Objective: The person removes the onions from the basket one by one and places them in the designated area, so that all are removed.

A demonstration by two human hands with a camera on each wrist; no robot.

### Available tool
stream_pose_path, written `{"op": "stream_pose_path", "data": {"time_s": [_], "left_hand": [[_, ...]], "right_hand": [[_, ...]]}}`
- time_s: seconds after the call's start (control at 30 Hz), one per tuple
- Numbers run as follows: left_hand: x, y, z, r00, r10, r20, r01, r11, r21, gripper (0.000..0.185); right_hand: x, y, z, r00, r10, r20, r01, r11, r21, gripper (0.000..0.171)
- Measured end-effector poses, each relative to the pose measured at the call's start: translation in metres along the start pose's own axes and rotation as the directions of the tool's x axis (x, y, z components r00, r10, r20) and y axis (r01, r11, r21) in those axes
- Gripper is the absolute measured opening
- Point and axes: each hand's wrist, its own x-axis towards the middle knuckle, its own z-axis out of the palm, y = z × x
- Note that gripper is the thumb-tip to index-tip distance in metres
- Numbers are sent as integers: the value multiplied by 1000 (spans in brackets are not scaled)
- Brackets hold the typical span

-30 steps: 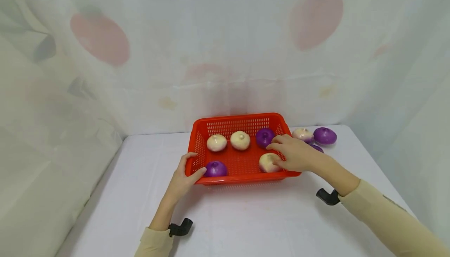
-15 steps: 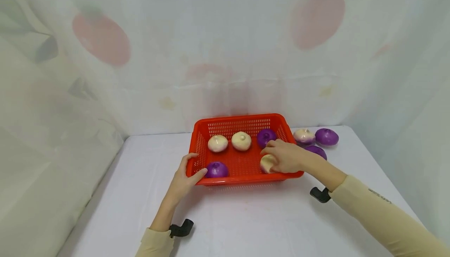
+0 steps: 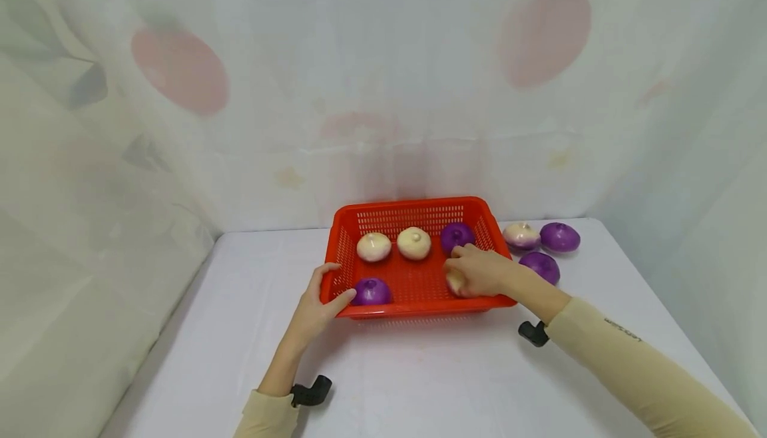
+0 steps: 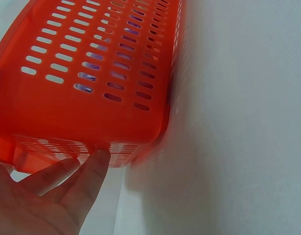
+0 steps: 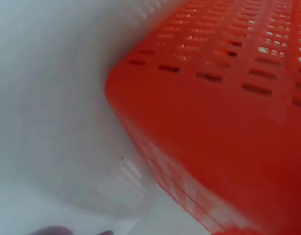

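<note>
A red plastic basket with slotted walls stands on the white table. My left hand holds its left end, the thumb by the front corner; in the left wrist view, the fingers touch the outer wall. Reaching over the right rim, my right hand grips a pale onion at the front right inside, mostly covered by the fingers. Also in the basket are two pale onions at the back, a purple onion at the back right and another purple onion at the front left.
Right of the basket lie a pale onion with a purple underside, a purple onion and a nearer purple onion. A printed curtain hangs behind the table.
My right hand has moved slightly left and down, and its fingers have closed round the pale onion. More of the nearest purple onion outside now shows. My left hand keeps its place.
</note>
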Motion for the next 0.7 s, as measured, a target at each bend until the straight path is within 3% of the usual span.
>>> {"op": "stream_pose_path", "data": {"time_s": [0.4,0.7], "left_hand": [[0,1,1,1000,-6,-4,7,1000,8,68],[0,1,1,1000,-8,-10,8,1000,18,67]], "right_hand": [[7,-3,4,1000,-6,-16,7,1000,16,42],[3,-5,-13,997,-5,-78,9,999,48,44]]}}
